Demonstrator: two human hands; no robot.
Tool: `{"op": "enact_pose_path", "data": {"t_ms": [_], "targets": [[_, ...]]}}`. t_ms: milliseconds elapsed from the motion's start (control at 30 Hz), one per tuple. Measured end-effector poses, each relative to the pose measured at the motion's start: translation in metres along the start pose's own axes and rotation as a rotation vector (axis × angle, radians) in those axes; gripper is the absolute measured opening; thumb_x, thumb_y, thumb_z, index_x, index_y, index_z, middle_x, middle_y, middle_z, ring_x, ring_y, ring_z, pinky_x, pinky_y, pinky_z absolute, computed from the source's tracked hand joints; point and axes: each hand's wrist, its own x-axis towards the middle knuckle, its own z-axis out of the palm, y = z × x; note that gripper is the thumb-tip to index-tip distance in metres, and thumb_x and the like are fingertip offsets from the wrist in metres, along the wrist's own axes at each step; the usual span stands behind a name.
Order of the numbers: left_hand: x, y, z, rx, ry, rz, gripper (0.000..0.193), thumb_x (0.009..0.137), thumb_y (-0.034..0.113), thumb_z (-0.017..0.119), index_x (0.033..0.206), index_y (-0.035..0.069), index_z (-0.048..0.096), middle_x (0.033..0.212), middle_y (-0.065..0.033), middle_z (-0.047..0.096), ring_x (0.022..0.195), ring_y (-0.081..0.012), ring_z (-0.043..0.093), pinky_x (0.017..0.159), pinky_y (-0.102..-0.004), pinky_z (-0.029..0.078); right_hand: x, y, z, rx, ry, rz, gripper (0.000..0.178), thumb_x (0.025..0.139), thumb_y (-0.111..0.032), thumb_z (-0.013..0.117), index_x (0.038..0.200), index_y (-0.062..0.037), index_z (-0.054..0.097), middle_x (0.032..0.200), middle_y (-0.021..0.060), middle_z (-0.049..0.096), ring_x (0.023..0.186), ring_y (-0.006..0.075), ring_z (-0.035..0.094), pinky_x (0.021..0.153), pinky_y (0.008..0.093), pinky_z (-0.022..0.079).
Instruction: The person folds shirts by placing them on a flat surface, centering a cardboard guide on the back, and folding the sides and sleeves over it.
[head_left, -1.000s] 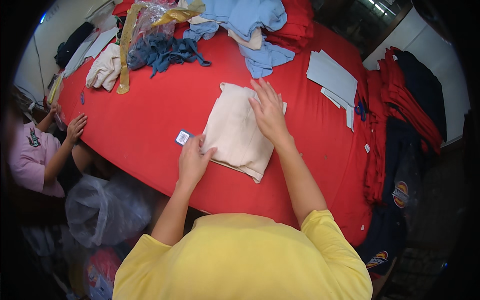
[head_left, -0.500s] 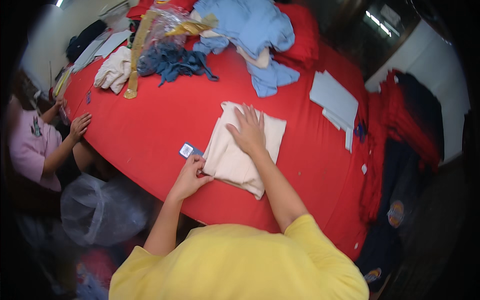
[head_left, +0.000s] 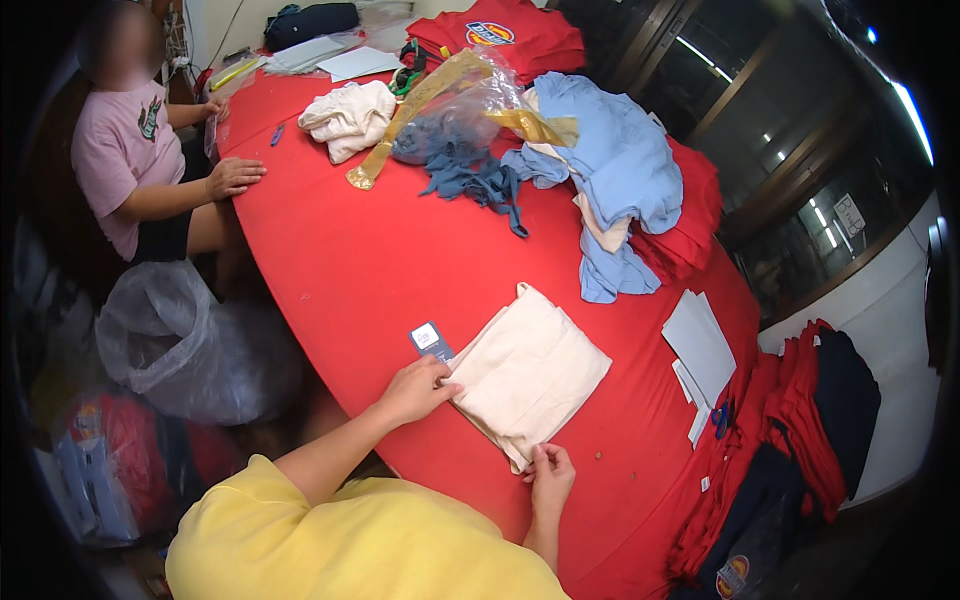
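Observation:
A cream folded garment [head_left: 530, 372] lies flat on the red-covered table in front of me. A dark hang tag [head_left: 430, 343] with a white label sticks out from its left edge. My left hand [head_left: 415, 391] is closed on that left edge, just below the tag, thumb and fingers together at the cloth. At the near corner, my right hand [head_left: 551, 474] pinches the cloth between thumb and fingertips. Some fingertips of both hands are hidden, partly under the fabric.
A blue garment [head_left: 620, 150], dark blue fabric strips [head_left: 470, 185] and crumpled cream cloth [head_left: 350, 115] cover the table's far side. White card sheets [head_left: 700, 345] and dark blue scissors [head_left: 721, 420] lie right. A person in pink [head_left: 130, 170] sits left, behind a clear plastic bag [head_left: 160, 320].
My right hand has left the top of the garment and now grips its near corner. My left hand stays by the tag. The view has shifted, showing more of the room.

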Motion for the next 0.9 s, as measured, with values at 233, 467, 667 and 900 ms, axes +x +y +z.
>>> {"op": "enact_pose_path", "data": {"t_ms": [233, 467, 667, 900], "targets": [[0.005, -0.002, -0.006, 0.055, -0.060, -0.006, 0.040, 0.087, 0.038, 0.065, 0.102, 0.001, 0.066, 0.099, -0.0142, 0.060, 0.097, -0.0301, 0.060, 0.082, -0.0389, 0.048, 0.000, 0.000, 0.014, 0.001, 0.085, -0.057, 0.031, 0.090, -0.011, 0.065, 0.115, 0.0032, 0.055, 0.079, 0.0021, 0.056, 0.057, 0.0064, 0.052, 0.044, 0.0210, 0.043], [0.006, -0.003, -0.003, 0.055, -0.085, 0.010, 0.043, 0.090, 0.039, 0.061, 0.106, 0.000, 0.063, 0.103, -0.0155, 0.058, 0.102, -0.0316, 0.057, 0.085, -0.0412, 0.046, 0.002, 0.004, 0.009, -0.102, 0.062, -0.047, 0.024, 0.090, -0.014, 0.065, 0.105, 0.0033, 0.058, 0.080, 0.0030, 0.055, 0.055, 0.0082, 0.050, 0.045, 0.0234, 0.043], [0.006, -0.008, 0.004, 0.111, -0.025, 0.075, 0.041, 0.090, 0.038, 0.061, 0.100, -0.002, 0.062, 0.098, -0.0157, 0.054, 0.096, -0.0326, 0.055, 0.081, -0.0416, 0.044, 0.009, 0.020, 0.007, -0.317, 0.091, -0.236, 0.020, 0.092, -0.015, 0.062, 0.083, 0.0020, 0.057, 0.066, 0.0046, 0.054, 0.051, 0.0096, 0.051, 0.045, 0.0254, 0.043], [0.006, -0.008, 0.010, 0.093, 0.033, 0.080, 0.040, 0.088, 0.034, 0.065, 0.104, -0.002, 0.058, 0.098, -0.0175, 0.054, 0.096, -0.0334, 0.056, 0.081, -0.0418, 0.046, 0.003, 0.011, 0.000, -0.317, 0.073, -0.141, 0.023, 0.088, -0.014, 0.066, 0.077, 0.0012, 0.053, 0.072, 0.0086, 0.052, 0.057, 0.0168, 0.051, 0.056, 0.0337, 0.045]]}}
